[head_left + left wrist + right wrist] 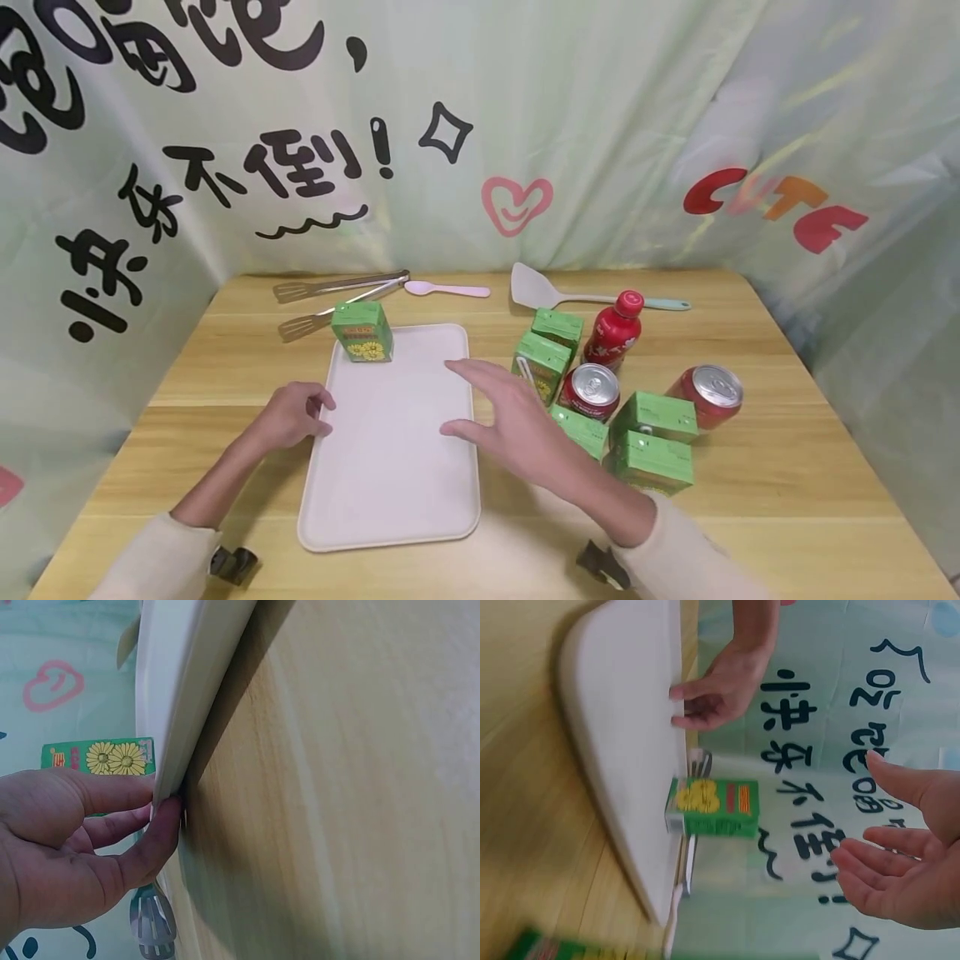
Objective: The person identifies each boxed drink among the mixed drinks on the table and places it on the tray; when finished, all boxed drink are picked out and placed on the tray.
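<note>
A white tray (397,450) lies on the table, with one green drink carton (363,332) standing on its far left corner. My left hand (294,414) pinches the tray's left rim between thumb and fingers, as the left wrist view shows. Above the tray's right edge, my right hand (517,421) is held with thumb and fingers spread apart. Nothing is in that hand, and in the right wrist view (907,847) it stays clear of the carton.
Right of the tray stand several more green cartons (660,417), a red bottle (615,329) and two red cans (592,388). Along the back lie metal tongs (341,287), a pink spoon (450,289) and a spatula (536,290). A printed curtain (615,125) hangs behind the table.
</note>
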`<action>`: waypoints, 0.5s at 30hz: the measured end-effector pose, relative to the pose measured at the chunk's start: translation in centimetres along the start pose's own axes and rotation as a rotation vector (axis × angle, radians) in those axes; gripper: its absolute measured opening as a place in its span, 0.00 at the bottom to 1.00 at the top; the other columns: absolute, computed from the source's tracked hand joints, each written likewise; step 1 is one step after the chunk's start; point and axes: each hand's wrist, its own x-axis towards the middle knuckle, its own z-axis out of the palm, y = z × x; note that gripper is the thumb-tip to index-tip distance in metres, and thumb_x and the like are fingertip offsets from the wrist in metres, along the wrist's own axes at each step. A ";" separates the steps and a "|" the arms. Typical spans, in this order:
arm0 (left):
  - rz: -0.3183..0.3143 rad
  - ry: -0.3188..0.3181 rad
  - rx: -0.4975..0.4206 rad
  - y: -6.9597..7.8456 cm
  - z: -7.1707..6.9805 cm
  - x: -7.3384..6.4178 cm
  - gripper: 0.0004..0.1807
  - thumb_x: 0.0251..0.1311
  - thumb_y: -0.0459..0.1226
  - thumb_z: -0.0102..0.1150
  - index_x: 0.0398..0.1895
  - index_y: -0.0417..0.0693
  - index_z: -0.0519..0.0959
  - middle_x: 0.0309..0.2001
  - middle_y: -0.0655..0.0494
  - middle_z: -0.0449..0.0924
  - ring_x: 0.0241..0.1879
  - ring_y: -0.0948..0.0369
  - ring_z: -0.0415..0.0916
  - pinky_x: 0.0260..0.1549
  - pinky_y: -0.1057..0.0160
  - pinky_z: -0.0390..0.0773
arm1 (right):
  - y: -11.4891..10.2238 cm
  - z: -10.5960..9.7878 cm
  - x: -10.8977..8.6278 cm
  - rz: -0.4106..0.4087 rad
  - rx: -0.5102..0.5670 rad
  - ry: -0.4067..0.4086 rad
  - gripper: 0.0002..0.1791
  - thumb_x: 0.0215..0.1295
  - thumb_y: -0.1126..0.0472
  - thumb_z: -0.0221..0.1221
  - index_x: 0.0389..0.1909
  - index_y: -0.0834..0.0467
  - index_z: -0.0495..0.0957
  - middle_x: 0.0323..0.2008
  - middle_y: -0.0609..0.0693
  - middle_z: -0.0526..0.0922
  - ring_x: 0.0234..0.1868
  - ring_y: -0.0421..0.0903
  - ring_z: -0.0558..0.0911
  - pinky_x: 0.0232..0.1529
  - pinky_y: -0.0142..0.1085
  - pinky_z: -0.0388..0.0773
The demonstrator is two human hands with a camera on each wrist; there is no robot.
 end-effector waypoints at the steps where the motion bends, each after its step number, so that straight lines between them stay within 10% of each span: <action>1: 0.001 0.001 0.002 0.0 0.0 0.0 0.15 0.42 0.28 0.69 0.36 0.35 0.78 0.26 0.51 0.73 0.27 0.59 0.68 0.25 0.65 0.69 | 0.3 -0.5 -0.5 -0.003 -0.010 0.009 0.35 0.50 0.52 0.69 0.61 0.56 0.72 0.59 0.52 0.77 0.62 0.48 0.75 0.62 0.42 0.71; 15: 0.003 -0.011 0.007 0.0 0.0 0.1 0.15 0.42 0.28 0.68 0.36 0.35 0.77 0.26 0.50 0.72 0.27 0.59 0.68 0.25 0.66 0.69 | 4.8 -5.4 -5.8 0.074 -0.123 0.000 0.35 0.42 0.54 0.74 0.56 0.51 0.76 0.53 0.46 0.82 0.54 0.48 0.80 0.51 0.48 0.77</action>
